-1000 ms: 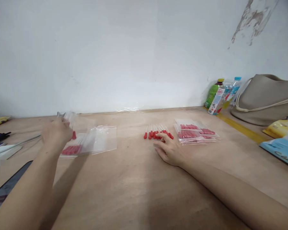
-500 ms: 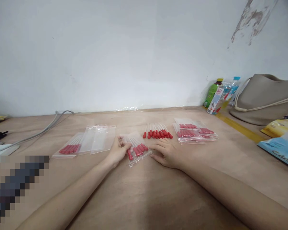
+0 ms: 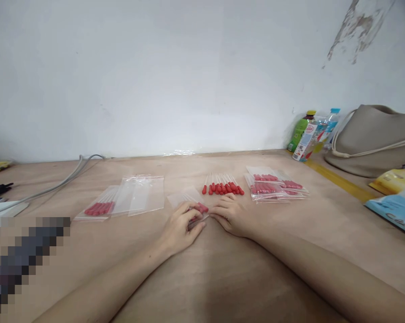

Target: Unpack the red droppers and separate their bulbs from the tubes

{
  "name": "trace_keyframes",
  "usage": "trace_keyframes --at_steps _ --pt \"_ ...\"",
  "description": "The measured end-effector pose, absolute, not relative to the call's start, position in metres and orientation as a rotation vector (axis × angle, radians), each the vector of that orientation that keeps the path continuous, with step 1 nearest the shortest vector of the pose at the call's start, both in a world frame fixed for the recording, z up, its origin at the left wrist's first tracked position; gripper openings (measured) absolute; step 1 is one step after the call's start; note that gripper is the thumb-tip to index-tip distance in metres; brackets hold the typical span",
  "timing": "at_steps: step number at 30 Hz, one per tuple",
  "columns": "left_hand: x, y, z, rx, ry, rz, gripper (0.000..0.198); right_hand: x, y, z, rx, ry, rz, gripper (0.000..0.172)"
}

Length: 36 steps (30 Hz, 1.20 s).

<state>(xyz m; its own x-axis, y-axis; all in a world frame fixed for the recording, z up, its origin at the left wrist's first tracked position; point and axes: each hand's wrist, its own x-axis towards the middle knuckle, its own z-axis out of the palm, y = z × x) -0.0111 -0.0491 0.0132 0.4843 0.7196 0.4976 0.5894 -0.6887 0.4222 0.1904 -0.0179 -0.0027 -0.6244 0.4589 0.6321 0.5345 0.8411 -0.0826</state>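
My left hand [image 3: 182, 226] lies on a small clear bag of red-capped droppers [image 3: 189, 200] at the middle of the wooden table [image 3: 202, 278], fingers curled over its near end. Facing it, my right hand [image 3: 231, 216] pinches the same bag's right end. Just behind them lies a loose row of red-capped droppers [image 3: 222, 186]. A stack of filled bags [image 3: 273, 185] sits to the right. To the left lie empty clear bags [image 3: 142, 194] and one more filled bag [image 3: 99, 207].
Drink bottles [image 3: 310, 130] and a beige bag [image 3: 377, 139] stand at the back right, with coloured packets [image 3: 396, 197] at the right edge. A grey cable [image 3: 54, 186] runs along the left. The lower left is pixelated.
My left hand carried a filled bag from the far left to the middle, set it down, and now covers its near end. My right hand drew back from the loose droppers to the bag.
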Motion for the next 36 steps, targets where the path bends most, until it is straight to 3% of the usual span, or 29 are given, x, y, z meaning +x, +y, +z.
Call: trace_keyframes --at_steps 6,15,28,36 --pt "-0.011 -0.048 0.013 2.35 1.206 1.008 0.017 0.188 -0.022 0.004 -0.688 -2.326 -0.183 0.014" --pt "-0.013 -0.044 0.008 2.092 1.273 1.006 0.01 0.182 -0.021 -0.004 -0.584 -2.292 -0.263 0.016" --pt "-0.016 -0.042 0.004 2.042 1.273 1.022 0.008 0.164 -0.028 -0.001 -0.768 -2.268 -0.319 0.016" --pt "-0.013 -0.043 0.005 2.021 1.318 1.061 0.014 0.163 -0.03 0.002 -0.653 -2.279 -0.386 0.019"
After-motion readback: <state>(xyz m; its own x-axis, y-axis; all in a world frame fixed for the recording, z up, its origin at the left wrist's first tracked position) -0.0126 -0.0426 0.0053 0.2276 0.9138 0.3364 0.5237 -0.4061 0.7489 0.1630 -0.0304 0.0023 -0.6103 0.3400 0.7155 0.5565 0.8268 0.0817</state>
